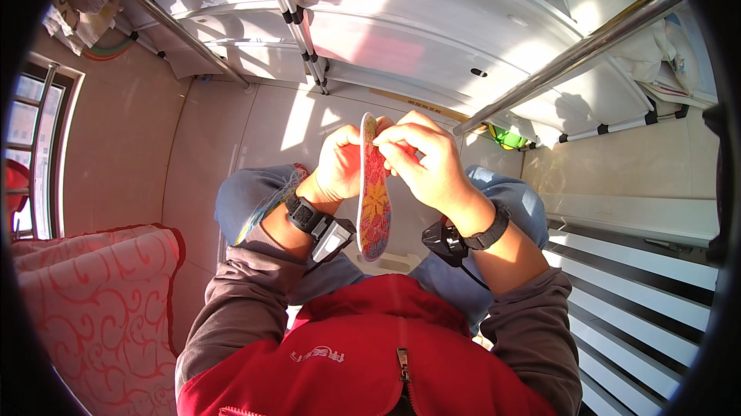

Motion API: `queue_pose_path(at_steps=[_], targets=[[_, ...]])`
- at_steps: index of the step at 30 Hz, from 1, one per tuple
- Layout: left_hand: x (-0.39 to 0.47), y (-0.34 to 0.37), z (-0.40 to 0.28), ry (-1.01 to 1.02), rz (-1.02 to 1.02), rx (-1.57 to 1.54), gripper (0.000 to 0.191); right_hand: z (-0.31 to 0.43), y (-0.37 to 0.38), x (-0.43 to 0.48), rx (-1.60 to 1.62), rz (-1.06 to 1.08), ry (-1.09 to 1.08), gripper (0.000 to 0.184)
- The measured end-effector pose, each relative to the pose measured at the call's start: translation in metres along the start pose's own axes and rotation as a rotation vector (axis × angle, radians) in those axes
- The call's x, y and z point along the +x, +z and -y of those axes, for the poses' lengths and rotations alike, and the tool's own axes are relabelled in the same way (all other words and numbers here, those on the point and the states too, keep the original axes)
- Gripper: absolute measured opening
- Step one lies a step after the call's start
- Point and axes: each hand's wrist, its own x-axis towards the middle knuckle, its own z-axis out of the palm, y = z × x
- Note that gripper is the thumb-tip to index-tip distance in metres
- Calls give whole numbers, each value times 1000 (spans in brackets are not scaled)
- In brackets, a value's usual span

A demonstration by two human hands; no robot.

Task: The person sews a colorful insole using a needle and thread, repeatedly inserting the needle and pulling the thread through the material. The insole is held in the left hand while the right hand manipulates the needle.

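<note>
An embroidered insole [375, 202] stands nearly upright in front of me, its toe-to-heel length running up and down the view. Yellow, red and blue stitching covers its face, inside a white edge. My left hand [338, 164] holds it from behind near the top, with some fingers hidden by it. The thumb and forefinger of my right hand [425, 161] are pinched together at the insole's upper right side. Whether a needle or thread is between those fingertips is too small to tell. A bundle of coloured threads [260, 207] lies over my left knee, beside the wrist.
A white shelving rack with metal poles [567, 51] stands ahead over the tiled floor [266, 121]. White slats [637, 300] lie to the right. A red-patterned cloth [110, 288] hangs at the left, below a window [37, 109]. A green object [507, 137] sits by a pole.
</note>
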Motion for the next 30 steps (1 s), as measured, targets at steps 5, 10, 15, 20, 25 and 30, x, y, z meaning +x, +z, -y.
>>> queue_pose_path(at_steps=[5,10,15,20,25,30], targets=[[1,-1,-6,-14,-1,170,19,4,-6,0,69,9,97,7],[-1,6,-9,56,-192,512,16,-7,-19,1,-140,19,-10,6],[-4,14,-9,147,-188,486,17,-23,-20,-1,91,11,180,3],[-5,16,-8,177,-186,533,20,-31,-23,-1,254,56,325,2],[-7,18,-8,189,-200,582,18,-36,-20,-2,346,43,349,8],[-7,18,-7,185,-226,653,18,-37,-18,-4,484,27,381,11]])
